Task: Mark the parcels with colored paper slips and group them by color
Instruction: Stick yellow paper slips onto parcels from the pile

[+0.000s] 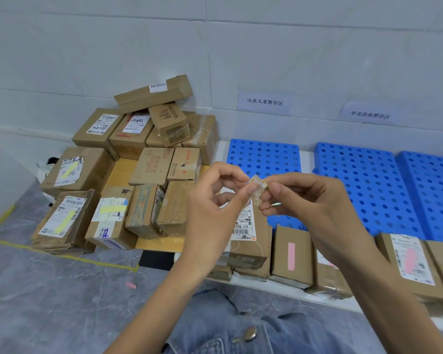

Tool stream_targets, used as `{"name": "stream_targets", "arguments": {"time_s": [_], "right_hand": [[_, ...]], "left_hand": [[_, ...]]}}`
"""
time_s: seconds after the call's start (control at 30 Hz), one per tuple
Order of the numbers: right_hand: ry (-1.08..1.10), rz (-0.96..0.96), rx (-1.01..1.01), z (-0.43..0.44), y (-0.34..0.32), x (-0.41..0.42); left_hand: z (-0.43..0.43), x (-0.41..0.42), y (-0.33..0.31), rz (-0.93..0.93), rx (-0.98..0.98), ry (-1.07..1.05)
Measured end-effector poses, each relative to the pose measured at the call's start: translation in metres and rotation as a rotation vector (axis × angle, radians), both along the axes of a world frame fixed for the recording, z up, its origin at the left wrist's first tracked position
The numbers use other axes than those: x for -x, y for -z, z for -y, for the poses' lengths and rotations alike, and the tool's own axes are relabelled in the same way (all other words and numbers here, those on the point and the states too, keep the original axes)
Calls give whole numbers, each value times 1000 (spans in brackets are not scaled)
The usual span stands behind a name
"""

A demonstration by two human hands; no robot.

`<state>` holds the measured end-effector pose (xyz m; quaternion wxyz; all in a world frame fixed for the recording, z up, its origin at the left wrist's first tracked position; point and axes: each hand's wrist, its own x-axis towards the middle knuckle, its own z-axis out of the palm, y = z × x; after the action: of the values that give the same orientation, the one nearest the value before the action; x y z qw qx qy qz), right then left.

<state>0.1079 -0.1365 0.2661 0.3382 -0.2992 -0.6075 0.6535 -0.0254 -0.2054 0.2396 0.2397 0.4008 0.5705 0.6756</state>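
Observation:
My left hand (219, 200) and my right hand (304, 200) are raised together and both pinch a small pale slip of paper (258, 182) between fingertips. Behind the hands stands a brown parcel with a white label (246, 241). To its right, a parcel with a pink slip (292, 254) and another pink-marked parcel (409, 261) lie in a row. At the left, parcels with yellow slips (62, 221) (110, 215) (72, 169) sit by a pile of unmarked brown boxes (161, 139).
Blue perforated pallets (363, 180) lie along the white wall under two paper signs (265, 102). A loose pink slip (131, 285) lies on the grey marble floor. Yellow tape (62, 255) outlines the left zone. My denim-clad lap (241, 328) fills the bottom.

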Motion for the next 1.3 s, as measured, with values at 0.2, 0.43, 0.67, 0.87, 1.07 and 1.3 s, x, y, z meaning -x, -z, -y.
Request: {"name": "stream_targets", "arguments": {"time_s": [0.2,0.43,0.67,0.87,1.07,1.3], "right_hand": [[12,9,-56,0,-1,0],[80,23,-192,0,1,2],[54,59,-162,-7,11,3],[100,70,-186,-9,18,5],[89,106,-245,-10,20,5],[101,105,-184,-17,28,3]], "left_hand": [[-2,-2,-2,64,-7,36],[-2,1,-2,38,-17,51],[-5,1,7,-280,20,-59],[-9,-4,8,-343,48,-44],[-17,1,10,-64,188,123],[-25,-2,16,129,202,206]]}}
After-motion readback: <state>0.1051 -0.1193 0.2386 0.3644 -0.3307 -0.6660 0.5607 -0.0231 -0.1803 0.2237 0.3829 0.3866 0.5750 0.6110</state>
